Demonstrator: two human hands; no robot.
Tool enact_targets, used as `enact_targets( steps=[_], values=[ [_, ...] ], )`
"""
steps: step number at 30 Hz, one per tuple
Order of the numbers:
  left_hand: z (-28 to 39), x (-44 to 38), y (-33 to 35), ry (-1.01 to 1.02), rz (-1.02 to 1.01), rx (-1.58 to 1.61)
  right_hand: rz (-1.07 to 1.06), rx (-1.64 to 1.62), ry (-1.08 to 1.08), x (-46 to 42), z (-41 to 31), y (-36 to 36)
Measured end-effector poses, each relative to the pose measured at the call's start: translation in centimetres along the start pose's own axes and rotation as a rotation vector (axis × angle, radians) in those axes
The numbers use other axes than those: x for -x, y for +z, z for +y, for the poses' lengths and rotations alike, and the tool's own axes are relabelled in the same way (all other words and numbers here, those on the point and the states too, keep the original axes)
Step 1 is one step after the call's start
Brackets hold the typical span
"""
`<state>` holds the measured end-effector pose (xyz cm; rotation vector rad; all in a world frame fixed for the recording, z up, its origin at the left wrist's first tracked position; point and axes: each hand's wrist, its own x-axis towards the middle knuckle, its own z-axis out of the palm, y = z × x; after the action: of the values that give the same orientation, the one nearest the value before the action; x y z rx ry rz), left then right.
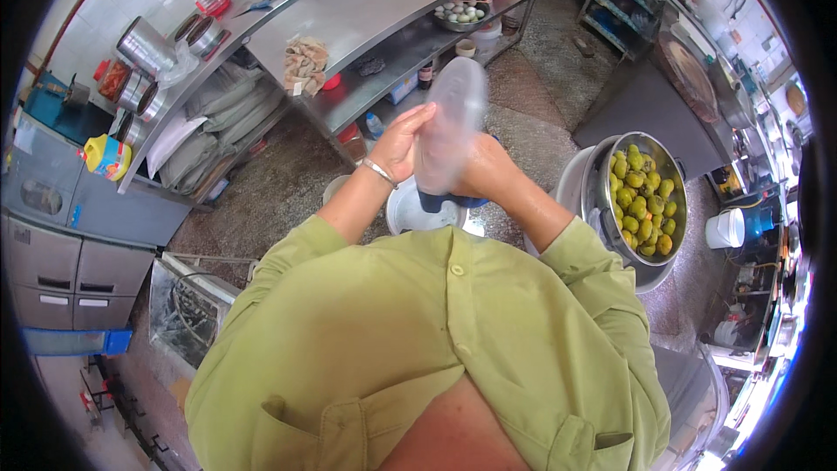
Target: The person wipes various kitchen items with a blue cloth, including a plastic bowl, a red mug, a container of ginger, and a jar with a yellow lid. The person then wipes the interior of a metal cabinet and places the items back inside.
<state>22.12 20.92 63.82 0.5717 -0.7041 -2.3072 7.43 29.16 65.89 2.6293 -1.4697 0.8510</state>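
A translucent round plastic lid or shallow dish (451, 121), blurred and tilted nearly on edge, is before my chest. My left hand (404, 144), with a bracelet at the wrist, holds its left rim. My right hand (489, 167) is against its far side at the lower right; the fingers are hidden behind it, so I cannot tell how they hold. Below my hands a white basin (400, 206) shows on the floor, with something dark blue partly over it. To the right, a steel bowl (681, 209) holds several green-yellow fruits (637, 203), perhaps persimmons.
A stainless steel worktable (392, 13) stands ahead, with a crumpled cloth (305, 64) on top and a bowl of eggs (461, 13) on its lower shelf. A dark grey cabinet (624, 95) is at the right. An appliance (186, 307) stands at the lower left, a white bucket (724, 229) far right.
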Motion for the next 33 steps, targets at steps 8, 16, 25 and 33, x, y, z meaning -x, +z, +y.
enact_targets(
  steps=[8, 16, 25, 33],
  values=[
    [3.7, 0.2, -5.8, 0.297, 0.130, 0.080, 0.832, -1.432, 0.907, 5.2, 7.6, -2.4],
    [-1.0, -1.4, -2.1, 0.316, 0.111, -0.435, 0.526, -0.061, 0.346, -5.1, 0.1, -0.4],
    [-0.1, -0.6, -3.6, 0.115, 0.026, -0.197, 0.549, -0.201, 0.871, 3.3, 4.4, 6.6],
    [-1.2, -5.7, -5.0, -0.056, -0.032, -0.145, 0.653, -1.723, 1.485, 14.5, 10.9, 9.6]
  ],
)
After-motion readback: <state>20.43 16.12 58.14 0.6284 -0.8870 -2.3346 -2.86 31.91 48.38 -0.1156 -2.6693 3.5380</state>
